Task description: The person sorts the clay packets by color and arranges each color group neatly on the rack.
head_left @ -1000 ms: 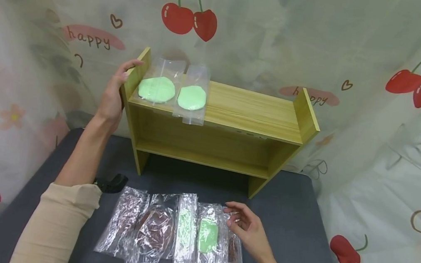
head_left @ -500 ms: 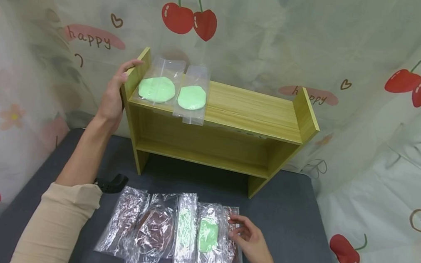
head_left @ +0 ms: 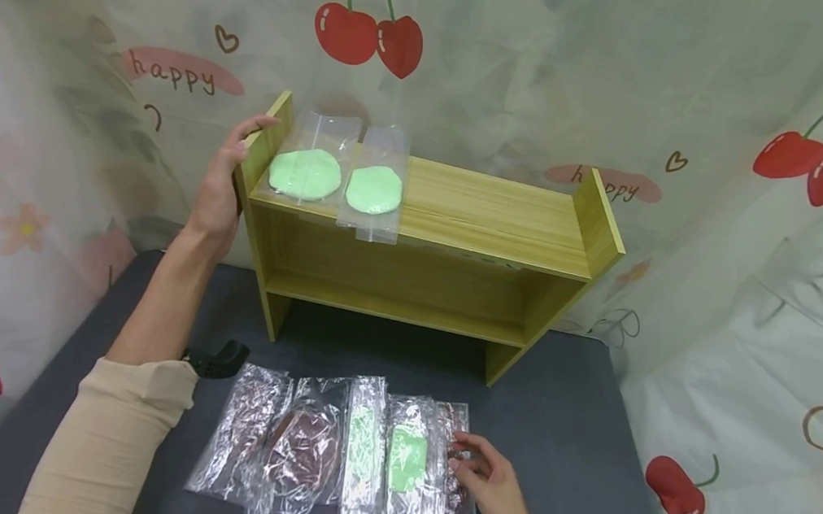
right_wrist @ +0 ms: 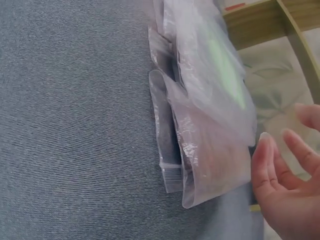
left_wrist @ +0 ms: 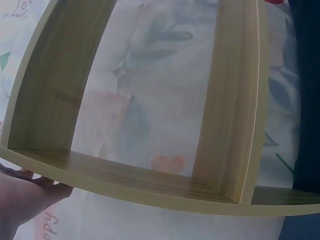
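Note:
A small two-tier wooden shelf (head_left: 496, 215) stands on the dark tabletop. My left hand (head_left: 223, 183) holds its left side panel near the top, and some of those fingers are hidden behind the panel in the left wrist view. Two clear bags with flat pale green pieces (head_left: 306, 174) (head_left: 375, 190) lie on the upper tier, overhanging its front edge. At the front right, my right hand (head_left: 494, 485) hovers beside a clear zip bag with dark brown contents (right_wrist: 215, 155). Its fingers are loosely bent with nothing between them. Next to that bag lies another holding a green piece (head_left: 407, 459).
Further clear bags lie in a row before the shelf: one with green contents (head_left: 361, 448), one with a round brown piece (head_left: 302, 447) and one with brown contents (head_left: 242, 430). A black strap (head_left: 219, 359) is near my left sleeve. Printed curtains (head_left: 487, 68) hang behind.
My right hand has shifted slightly down and to the right, uncovering more of the rightmost brown bag. The left hand, shelf and bags have stayed put.

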A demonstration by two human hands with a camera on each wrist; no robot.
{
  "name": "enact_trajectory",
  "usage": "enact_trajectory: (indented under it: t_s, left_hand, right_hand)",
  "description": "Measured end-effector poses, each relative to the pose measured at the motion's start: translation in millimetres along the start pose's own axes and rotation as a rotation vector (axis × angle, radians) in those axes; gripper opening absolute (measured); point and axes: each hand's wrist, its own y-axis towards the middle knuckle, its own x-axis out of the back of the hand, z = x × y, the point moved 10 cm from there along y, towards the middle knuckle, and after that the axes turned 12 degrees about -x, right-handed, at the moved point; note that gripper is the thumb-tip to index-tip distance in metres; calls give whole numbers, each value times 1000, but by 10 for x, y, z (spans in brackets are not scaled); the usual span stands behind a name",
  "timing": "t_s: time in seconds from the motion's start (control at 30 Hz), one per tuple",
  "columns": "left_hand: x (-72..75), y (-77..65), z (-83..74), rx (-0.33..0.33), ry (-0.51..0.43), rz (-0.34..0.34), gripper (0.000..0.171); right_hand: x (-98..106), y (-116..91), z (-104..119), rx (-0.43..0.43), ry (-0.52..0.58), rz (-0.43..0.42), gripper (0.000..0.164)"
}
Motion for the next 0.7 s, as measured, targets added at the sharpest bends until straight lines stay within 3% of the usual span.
enact_trajectory:
  t_s: [0.27,0.43,0.7]
  left_hand:
    - [0,3,8,1,-14,-9,46]
    - [6,0,16,6,-19,-18,45]
    - [7,-1,24,17,-6,-23,45]
  right_hand:
    - [-56,41,-179,-96,-31,19,40]
    - [-131,35,-198,-60,-20,45,40]
    - [-253,22,-120,31,-141,-16,46]
